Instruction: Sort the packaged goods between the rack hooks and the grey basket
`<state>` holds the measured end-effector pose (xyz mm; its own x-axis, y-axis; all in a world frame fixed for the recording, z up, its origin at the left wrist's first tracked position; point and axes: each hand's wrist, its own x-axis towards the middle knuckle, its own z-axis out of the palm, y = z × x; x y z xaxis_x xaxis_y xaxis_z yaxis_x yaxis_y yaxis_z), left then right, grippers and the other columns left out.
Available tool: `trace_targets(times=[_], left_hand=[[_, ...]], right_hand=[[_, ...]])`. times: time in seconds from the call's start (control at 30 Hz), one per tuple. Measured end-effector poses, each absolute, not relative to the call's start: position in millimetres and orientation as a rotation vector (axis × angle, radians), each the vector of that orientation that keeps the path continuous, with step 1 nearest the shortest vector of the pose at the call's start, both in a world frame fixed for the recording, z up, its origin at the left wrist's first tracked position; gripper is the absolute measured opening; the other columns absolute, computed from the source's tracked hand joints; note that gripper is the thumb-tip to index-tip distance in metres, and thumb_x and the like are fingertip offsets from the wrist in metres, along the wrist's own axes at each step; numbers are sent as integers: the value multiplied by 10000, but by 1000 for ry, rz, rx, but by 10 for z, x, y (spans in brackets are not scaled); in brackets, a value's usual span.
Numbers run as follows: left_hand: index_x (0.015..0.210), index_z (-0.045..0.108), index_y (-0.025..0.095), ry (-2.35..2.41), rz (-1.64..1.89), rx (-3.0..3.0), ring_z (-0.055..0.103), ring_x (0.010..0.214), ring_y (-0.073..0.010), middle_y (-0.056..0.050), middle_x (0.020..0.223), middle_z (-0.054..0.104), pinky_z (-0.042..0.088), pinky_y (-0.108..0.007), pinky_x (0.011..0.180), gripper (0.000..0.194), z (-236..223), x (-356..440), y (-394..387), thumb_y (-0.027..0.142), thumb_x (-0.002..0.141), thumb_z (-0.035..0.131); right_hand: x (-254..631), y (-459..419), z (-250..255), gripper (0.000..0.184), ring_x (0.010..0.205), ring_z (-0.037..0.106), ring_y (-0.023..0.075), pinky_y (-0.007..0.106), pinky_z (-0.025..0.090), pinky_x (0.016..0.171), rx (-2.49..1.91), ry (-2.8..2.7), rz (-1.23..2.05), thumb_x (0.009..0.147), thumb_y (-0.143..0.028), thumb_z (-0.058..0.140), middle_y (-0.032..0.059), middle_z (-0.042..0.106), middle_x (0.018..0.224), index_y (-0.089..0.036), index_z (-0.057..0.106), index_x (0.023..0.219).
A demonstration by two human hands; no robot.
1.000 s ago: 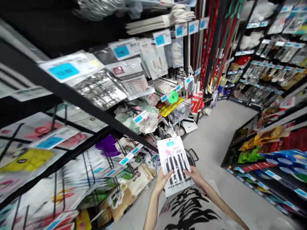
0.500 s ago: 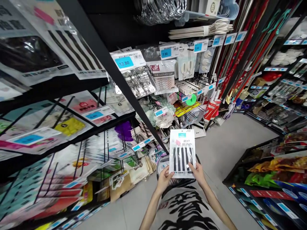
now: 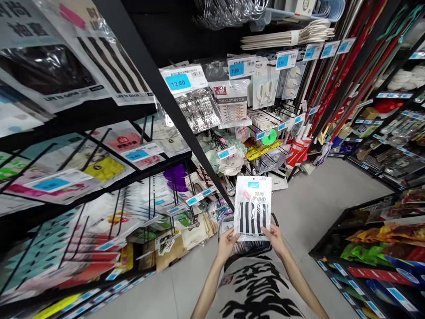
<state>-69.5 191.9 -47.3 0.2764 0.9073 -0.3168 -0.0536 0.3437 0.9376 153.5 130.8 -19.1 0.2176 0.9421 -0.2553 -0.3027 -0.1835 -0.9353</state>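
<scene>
Packet [image 3: 252, 208] pinched at its 2 lower corners, thumbs on the front face, other fingers curled and partly hidden behind. How hard it is squeezed: can't be told. Left hand [image 3: 226, 243] is set at the packet's 7 o'clock, right hand [image 3: 275, 238] at its 5.

Packet is held face up, hang hole at 12, in front of the shirt [image 3: 259, 288]. Weak point: nothing is seen gripping the top half. Could flop towards 12 if the thumbs were relaxed; with 1 corner lost, it would likely be swung round the other. Film looks slick, so a slip seems possible.

Basket [image 3: 265, 250] is seen beyond the packet, rim showing from 3 through 6 to 9. Gap can't be judged. If dropped, the packet would probably be caught there, or lost over the rim to the floor [image 3: 299, 195] if released off-centre.

Further out, black post [image 3: 146, 66] is run down from 10, its low end next to the packet's left edge in view; contact can't be confirmed. A wide swing towards 9 could be snagged on the hooks [image 3: 71, 241]. Price tag [image 3: 186, 80] at 11 could be knocked by a raised elbow.
</scene>
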Motion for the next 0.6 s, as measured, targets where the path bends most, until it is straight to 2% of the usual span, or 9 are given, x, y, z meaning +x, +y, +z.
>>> trace_targets(times=[0.1,0.2,0.3,0.37,0.47,0.6], left_hand=[[1080,794,142,1115,816,1028,748,839,-302,-138,1003,803,643,-414,657,662,-500,-674,1927,645,653,850],[1052,800,136,1121,787,1043,733,769,-268,-114,957,803,643,-408,658,643,-529,-684,1920,647,664,840],[1033,802,129,1127,753,1067,713,725,-242,-95,917,799,644,-405,678,627,-557,-710,1903,646,679,830],[1033,803,125,1127,729,1088,709,727,-243,-92,927,798,643,-412,691,633,-569,-723,1892,651,682,825],[1061,803,121,1114,690,1125,720,776,-267,-99,965,799,634,-419,726,630,-570,-727,1873,637,701,818],[1134,780,126,1098,644,1163,731,828,-285,-111,998,801,620,-400,754,629,-535,-702,1844,606,728,807]], right_hand=[[1558,1321,-198,487,827,701,311,429,550,806,-1280,-695,1282,711,-611,859,80,775,850,-170,793,907],[1572,1316,-191,423,822,703,309,428,553,801,-1269,-678,1289,685,-527,889,69,773,826,-174,790,895],[1585,1296,-158,404,831,706,300,415,558,806,-1232,-644,1302,671,-442,905,63,778,875,-185,787,960],[1599,1284,-140,459,882,710,296,411,559,850,-1190,-598,1306,672,-423,909,63,782,961,-201,775,1050],[1626,1276,-146,518,944,709,292,424,548,917,-1187,-517,1298,740,-511,862,77,775,1059,-206,752,1144],[1636,1273,-200,551,925,706,291,418,549,898,-1274,-487,1235,805,-647,769,87,778,1024,-175,765,1090]])
